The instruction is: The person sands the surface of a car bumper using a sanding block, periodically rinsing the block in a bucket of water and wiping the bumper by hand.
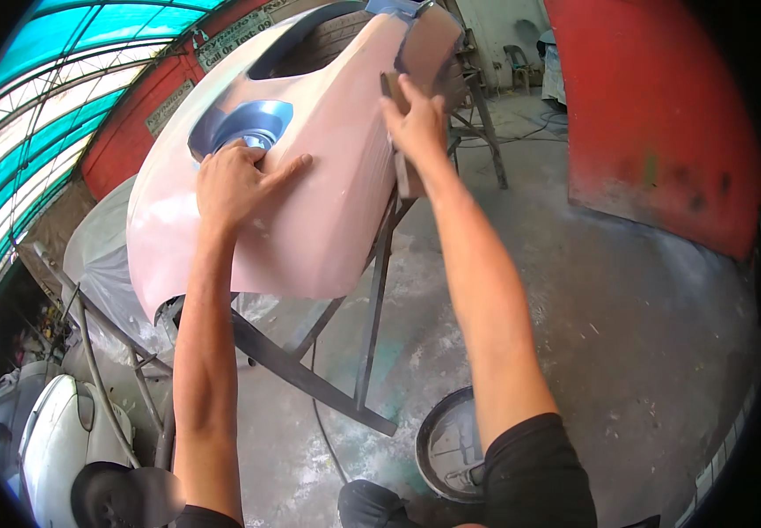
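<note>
A car bumper (310, 229), coated mostly in dull pink with blue showing in its round recess (262, 123), lies on a metal stand. My left hand (233, 187) rests on its near face, fingertips hooked over the recess's lower edge and thumb spread out across the pink surface. On the bumper's right flank, my right hand (417, 123) presses a long, narrow brown sanding block (409, 179) against the curved side. The block stands roughly upright; the palm hides its middle.
The stand's dark metal legs (373, 326) reach the dusty floor below the bumper. A round black basin (423, 440) sits near my right elbow. At lower left is a white car part (59, 440) beside metal tubing. A red panel (662, 123) stands at right.
</note>
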`<state>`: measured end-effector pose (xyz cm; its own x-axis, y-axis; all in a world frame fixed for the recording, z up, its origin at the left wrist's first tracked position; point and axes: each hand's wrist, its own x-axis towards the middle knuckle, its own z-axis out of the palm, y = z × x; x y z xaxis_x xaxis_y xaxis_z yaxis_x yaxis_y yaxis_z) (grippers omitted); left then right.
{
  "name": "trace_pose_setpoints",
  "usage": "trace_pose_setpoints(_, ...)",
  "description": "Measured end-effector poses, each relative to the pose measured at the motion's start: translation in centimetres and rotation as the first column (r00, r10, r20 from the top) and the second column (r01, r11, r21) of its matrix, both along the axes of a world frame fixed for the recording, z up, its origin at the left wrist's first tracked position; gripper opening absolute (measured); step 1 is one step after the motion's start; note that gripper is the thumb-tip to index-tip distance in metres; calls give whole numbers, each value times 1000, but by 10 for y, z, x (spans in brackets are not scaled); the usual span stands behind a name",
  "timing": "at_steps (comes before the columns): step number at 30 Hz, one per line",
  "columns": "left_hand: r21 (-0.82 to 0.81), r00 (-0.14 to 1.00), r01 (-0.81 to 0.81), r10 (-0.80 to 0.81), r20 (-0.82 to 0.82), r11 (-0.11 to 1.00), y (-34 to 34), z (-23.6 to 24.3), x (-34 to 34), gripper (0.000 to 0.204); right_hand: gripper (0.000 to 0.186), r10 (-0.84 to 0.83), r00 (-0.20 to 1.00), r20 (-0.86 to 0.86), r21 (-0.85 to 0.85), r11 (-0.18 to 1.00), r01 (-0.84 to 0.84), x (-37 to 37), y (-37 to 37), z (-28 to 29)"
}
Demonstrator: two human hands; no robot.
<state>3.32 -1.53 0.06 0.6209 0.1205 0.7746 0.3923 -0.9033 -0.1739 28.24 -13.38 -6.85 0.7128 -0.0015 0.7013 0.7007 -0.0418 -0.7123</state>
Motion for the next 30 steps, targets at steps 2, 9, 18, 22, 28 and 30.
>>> trace_pose_setpoints(2,-1,1000,-12,12,-3,1000,3,0,-4,80,63,43,996,-73,-37,998,-45,-8,2,5)
trace_pose_setpoints(9,29,998,-48,49,-33,998,13,8,-11,76,65,28,921,388,103,992,-73,-212,24,-189)
trace_pose_setpoints(18,35,981,191,-192,21,981,6,32,-30,68,70,33,996,-82,266,964,-10,-211,-35,-318)
trace_pose_setpoints(22,218,965,243,-212,-156,945,-10,31,-41,70,63,19,918,-396,379,914,145,-192,-78,-353)
trace_pose_setpoints(28,415,919,134,45,-393,900,-70,-20,-40,98,64,-16,801,-599,416,849,327,-166,-107,-372)
trace_pose_setpoints(30,470,915,144,64,-399,871,-75,-14,-14,98,64,-22,743,-669,403,829,387,-156,-116,-372)
